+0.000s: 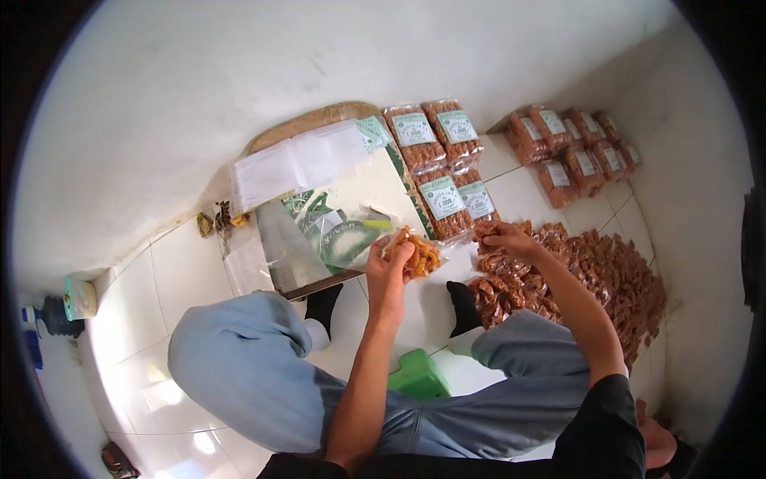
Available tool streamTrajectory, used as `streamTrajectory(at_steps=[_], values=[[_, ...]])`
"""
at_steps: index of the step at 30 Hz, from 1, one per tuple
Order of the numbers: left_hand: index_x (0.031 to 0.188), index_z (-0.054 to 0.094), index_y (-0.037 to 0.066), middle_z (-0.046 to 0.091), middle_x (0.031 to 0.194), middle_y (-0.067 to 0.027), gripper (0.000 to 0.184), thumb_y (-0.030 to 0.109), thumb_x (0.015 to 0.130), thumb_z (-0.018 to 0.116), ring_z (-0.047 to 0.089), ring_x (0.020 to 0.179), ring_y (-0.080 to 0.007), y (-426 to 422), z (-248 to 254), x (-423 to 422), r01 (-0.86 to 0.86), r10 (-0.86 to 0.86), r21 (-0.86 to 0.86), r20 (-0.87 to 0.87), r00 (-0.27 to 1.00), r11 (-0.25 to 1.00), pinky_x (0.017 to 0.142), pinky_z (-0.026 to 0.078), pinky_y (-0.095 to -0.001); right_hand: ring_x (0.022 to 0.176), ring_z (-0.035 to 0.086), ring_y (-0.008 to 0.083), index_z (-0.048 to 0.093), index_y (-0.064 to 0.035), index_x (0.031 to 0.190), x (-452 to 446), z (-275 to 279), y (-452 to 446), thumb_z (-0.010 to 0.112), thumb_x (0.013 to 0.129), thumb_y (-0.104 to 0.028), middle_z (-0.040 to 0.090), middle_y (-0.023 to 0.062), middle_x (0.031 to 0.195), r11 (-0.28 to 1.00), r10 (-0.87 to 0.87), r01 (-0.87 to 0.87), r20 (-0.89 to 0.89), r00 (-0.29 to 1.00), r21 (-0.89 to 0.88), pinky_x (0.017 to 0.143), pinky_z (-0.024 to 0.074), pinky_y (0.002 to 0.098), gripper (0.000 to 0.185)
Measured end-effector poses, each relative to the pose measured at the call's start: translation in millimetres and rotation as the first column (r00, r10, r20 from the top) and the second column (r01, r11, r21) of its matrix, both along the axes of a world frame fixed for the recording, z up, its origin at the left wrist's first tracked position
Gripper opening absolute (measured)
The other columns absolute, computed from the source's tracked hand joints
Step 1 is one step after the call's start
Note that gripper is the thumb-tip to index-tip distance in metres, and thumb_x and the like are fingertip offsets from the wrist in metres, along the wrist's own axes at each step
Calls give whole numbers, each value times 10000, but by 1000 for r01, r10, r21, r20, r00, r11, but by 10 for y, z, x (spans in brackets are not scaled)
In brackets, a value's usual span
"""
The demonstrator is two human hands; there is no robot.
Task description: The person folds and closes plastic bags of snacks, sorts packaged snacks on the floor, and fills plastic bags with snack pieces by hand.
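My left hand [388, 267] is closed round a clear plastic bag of orange-brown snack pieces [421, 257], held above the front corner of a low board. My right hand [504, 237] is to the right, its fingers bent together at the edge of a large heap of small brown snack packets [586, 275]. What its fingers pinch, if anything, is too small to make out. Just behind the hands stand large clear packs of brown snacks with green-and-white labels [444, 196].
The low board [371, 188] carries a stack of clear bags [299, 164], green labels [372, 133] and a yellow-green tool [377, 224]. More labelled packs [586, 164] sit by the right wall. A green stool [419, 375] is between my legs, and a lidded tub [80, 298] stands far left.
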State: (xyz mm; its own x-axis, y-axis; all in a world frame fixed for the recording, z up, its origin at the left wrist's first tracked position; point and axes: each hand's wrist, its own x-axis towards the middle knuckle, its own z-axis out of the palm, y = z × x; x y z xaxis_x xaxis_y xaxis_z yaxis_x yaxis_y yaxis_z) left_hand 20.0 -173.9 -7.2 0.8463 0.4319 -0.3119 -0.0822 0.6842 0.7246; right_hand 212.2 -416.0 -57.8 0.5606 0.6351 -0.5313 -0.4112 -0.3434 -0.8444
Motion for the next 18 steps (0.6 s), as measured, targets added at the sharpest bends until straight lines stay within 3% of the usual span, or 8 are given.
streamTrajectory(at_steps=[6,7,12,14,15,16,17,18], values=[[1230,473,41,605,1072,-62,432,169,872,679,629,947,-121,-108,305,-68,100,-73,-101,244,967,990,826,548,-288,922,624,155,392,-100,1287,-335,1206,442,556,984,-162,605,64,1089,994,84,-97,195,977,55,735,574,350,350],[1248,489,23,606,1136,-72,379,111,898,604,621,1035,-162,-111,343,-88,112,-78,-105,282,956,988,905,517,-322,909,619,142,434,-88,1288,-511,1464,580,554,986,-166,609,42,1069,998,49,-60,288,956,29,687,573,319,334],[1274,478,20,604,1158,-81,365,93,930,577,620,1049,-171,-54,374,-127,213,-129,-167,407,904,963,914,517,-325,807,630,129,506,-49,1307,-952,2019,965,545,990,-178,645,75,979,998,27,9,540,841,-64,561,563,290,345],[1276,475,11,600,1163,-88,349,141,963,559,614,1072,-174,-102,331,-104,181,-129,-122,346,929,976,923,515,-326,865,628,127,477,-61,1351,-1029,2054,1077,523,1001,-209,652,59,983,984,119,-6,632,766,-179,670,564,293,383],[1247,509,25,617,1117,-37,317,169,973,578,601,1015,-94,-142,418,-111,132,-73,-180,301,951,975,873,501,-256,974,612,150,459,-31,1369,-922,1845,1006,496,1012,-227,633,76,1098,984,161,-70,646,746,-165,825,530,306,409],[1246,509,28,596,1136,-45,321,226,995,541,575,1046,-107,-203,360,-69,111,-30,-203,363,931,973,904,473,-260,974,612,150,459,-31,1369,-955,1821,1030,496,1012,-227,633,76,1098,981,190,-119,644,741,-153,825,530,306,409],[1259,481,29,564,1169,-55,344,268,1012,503,545,1070,-121,-234,298,-70,48,-35,-37,281,959,998,942,448,-269,1049,582,178,424,-11,1387,-1009,1832,1089,531,993,-230,607,105,1155,977,208,-129,647,734,-168,897,491,333,463],[1267,441,16,538,1195,-94,372,301,1027,448,521,1095,-156,-273,358,-93,31,0,-109,269,963,994,954,427,-294,1123,553,206,389,9,1406,-1083,1829,1143,566,975,-234,580,134,1212,973,226,-140,646,729,-184,968,451,360,525]])
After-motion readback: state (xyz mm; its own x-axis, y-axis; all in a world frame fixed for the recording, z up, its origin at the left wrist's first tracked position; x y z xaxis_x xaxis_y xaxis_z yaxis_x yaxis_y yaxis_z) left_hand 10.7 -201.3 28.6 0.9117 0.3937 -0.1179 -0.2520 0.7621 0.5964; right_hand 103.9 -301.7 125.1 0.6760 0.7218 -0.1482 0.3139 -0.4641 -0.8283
